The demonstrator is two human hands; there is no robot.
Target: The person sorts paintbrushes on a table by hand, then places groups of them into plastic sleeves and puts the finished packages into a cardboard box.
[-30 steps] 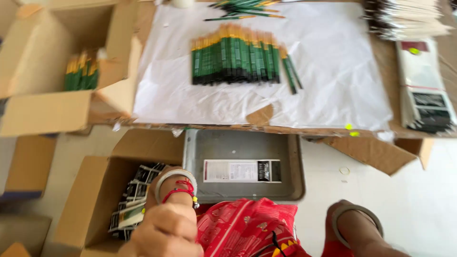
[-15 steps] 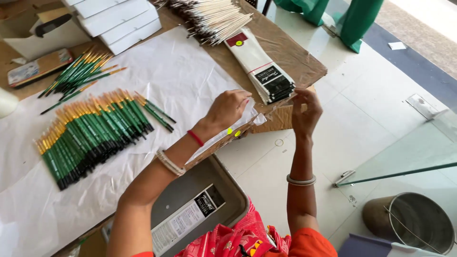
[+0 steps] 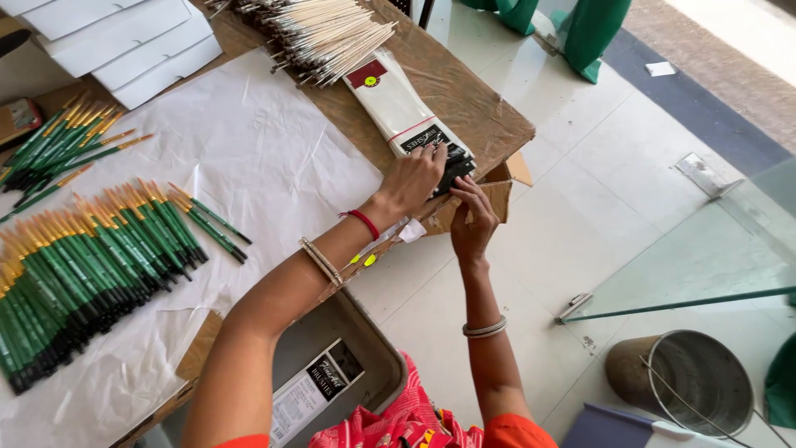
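Observation:
My left hand (image 3: 414, 178) rests on the near end of a stack of long white brush packets (image 3: 398, 108) lying on a brown cardboard surface (image 3: 473, 108). My right hand (image 3: 473, 220) grips the same near end of the stack from below, at the cardboard's edge. Both wrists wear bangles, and a red thread circles the left one. Rows of green-handled paintbrushes (image 3: 91, 257) lie on white paper (image 3: 257, 158) to my left.
A heap of pale wooden brushes (image 3: 323, 33) sits at the far end of the cardboard. White boxes (image 3: 124, 37) are stacked at the top left. A grey tray (image 3: 332, 365) with a labelled packet stands below me. A metal bucket (image 3: 688, 386) and a glass pane (image 3: 705, 265) are on the tiled floor to the right.
The view swung from the boxes and tray to the table's right end. Both hands have moved onto the near end of the white packet stack.

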